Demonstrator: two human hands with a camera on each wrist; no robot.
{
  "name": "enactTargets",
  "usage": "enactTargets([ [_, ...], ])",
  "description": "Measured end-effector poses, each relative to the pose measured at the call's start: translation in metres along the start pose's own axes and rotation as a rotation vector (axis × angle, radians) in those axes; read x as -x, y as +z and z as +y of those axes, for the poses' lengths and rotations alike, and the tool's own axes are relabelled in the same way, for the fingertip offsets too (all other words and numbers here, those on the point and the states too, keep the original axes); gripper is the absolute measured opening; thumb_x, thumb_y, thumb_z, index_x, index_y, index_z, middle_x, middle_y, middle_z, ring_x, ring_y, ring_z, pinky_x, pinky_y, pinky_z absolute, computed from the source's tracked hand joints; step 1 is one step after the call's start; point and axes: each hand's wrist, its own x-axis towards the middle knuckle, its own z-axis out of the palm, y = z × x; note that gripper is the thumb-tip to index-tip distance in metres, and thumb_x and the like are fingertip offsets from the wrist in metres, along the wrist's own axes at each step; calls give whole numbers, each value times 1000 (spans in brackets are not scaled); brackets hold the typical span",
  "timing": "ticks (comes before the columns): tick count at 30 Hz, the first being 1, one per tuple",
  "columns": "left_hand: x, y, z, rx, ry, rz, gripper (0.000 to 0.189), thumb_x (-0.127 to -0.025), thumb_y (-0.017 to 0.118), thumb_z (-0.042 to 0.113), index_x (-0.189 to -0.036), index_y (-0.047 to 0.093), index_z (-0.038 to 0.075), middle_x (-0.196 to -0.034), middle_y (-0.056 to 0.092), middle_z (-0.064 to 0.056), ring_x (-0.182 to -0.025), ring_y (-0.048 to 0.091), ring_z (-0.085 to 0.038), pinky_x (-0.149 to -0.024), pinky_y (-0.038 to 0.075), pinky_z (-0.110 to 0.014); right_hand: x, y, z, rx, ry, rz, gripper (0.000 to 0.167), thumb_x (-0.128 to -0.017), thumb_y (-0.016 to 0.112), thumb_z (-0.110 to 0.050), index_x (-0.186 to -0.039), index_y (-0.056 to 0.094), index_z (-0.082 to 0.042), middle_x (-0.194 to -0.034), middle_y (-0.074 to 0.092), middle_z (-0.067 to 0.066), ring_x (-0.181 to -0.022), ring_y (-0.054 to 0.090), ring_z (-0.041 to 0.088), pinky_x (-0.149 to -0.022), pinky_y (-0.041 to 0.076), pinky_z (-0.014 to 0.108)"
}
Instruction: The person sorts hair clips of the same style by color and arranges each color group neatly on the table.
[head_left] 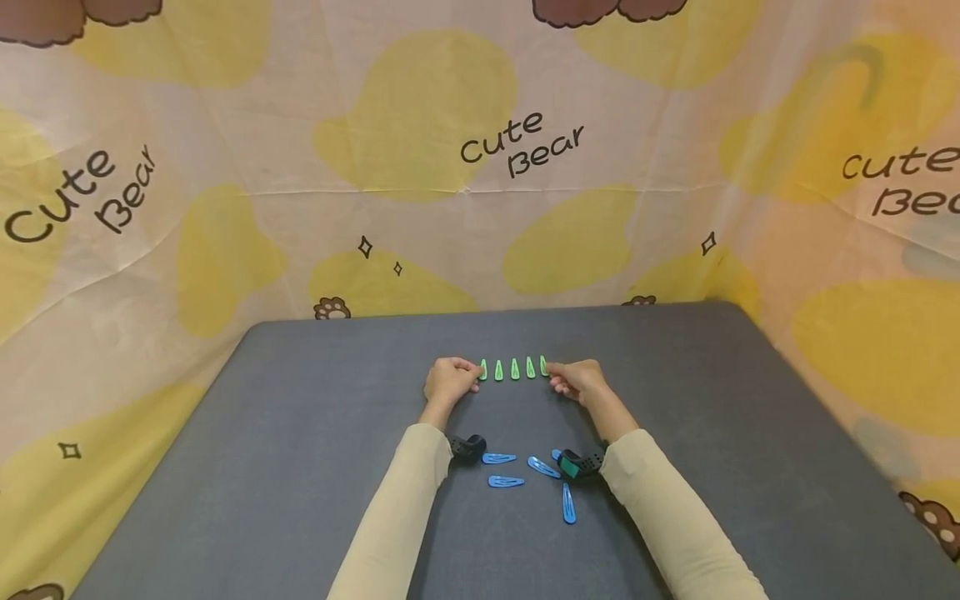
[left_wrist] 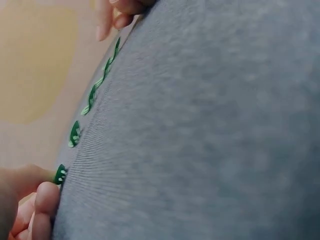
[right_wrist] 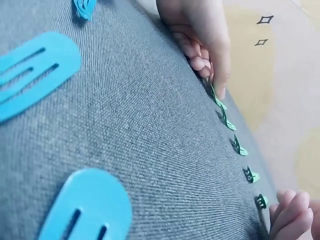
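Note:
Green snap hair clips (head_left: 515, 368) stand in a short row near the far side of the grey table (head_left: 337, 500). At the row's left end my left hand (head_left: 450, 380) has a fingertip against the outermost green clip (left_wrist: 60, 174), the other fingers bent beneath. My right hand (head_left: 581, 380) is at the opposite end, an extended finger right beside the last green clip (right_wrist: 261, 201). In the right wrist view the left hand (right_wrist: 200, 40) reaches in from the top, its long finger overlapping the end clip. Between the hands the other green clips are untouched.
Several blue hair clips lie nearer on the table, below the wrists: one blue clip (head_left: 506, 482) on the left, another blue clip (head_left: 568, 504) on the right, one partly hidden by the right wrist strap (head_left: 581, 463). A patterned curtain (head_left: 420, 125) hangs behind the table.

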Motion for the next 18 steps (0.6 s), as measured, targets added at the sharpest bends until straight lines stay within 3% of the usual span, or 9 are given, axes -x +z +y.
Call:
enactTargets([
  [9, 4, -6, 0, 114, 15, 14, 19, -83, 72, 31, -83, 75, 12, -59, 69, -1, -46, 57, -4, -58, 40, -23, 8, -5, 0, 107, -39, -99, 25, -93, 63, -27, -93, 62, -2, -52, 53, -8, -44, 44, 1, -45, 36, 14],
  [18, 14, -13, -2, 133, 132, 20, 18, -84, 71, 25, -82, 73, 7, -63, 70, -5, -46, 53, -3, -56, 39, -21, 22, -10, 5, 193, -89, -176, 21, -92, 64, -24, -95, 61, -3, -57, 54, -8, -49, 46, 1, -48, 38, 14],
])
